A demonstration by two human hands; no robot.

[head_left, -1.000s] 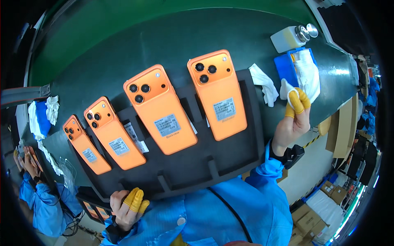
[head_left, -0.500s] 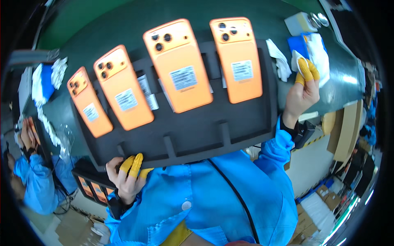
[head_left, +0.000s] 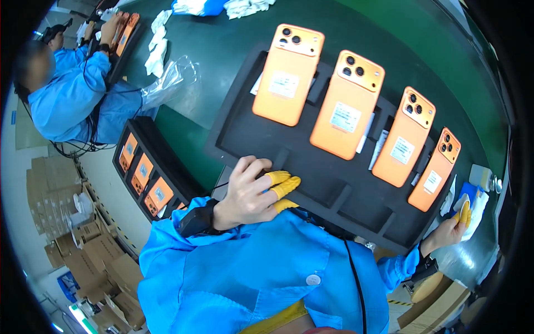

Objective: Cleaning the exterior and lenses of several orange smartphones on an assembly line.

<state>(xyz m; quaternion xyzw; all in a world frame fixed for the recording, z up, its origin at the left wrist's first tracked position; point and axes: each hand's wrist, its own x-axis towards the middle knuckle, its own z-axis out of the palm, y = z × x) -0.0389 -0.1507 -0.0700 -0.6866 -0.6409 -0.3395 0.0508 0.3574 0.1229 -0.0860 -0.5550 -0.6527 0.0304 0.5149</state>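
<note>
A black foam tray lies tilted in front of me. Several orange phones stand in it in a row, backs up, camera blocks at the far end: one at the left, two in the middle, and one at the right. Each bears a white label. My left hand, with yellow finger cots, is at the tray's near edge, fingers loosely bent and apart, holding nothing visible. Right of the tray, my right hand pinches a small white wipe between yellow-covered fingertips.
A second black tray of orange phones stands at the left, near a clear plastic bag. White cloths lie on the green table. At the right are a blue pack and a dispenser bottle. A co-worker sits far left.
The view has swung left and turned, so the tray now slants down to the right and more of the co-worker shows. My right hand still pinches the wipe; my left stays at the tray edge.
</note>
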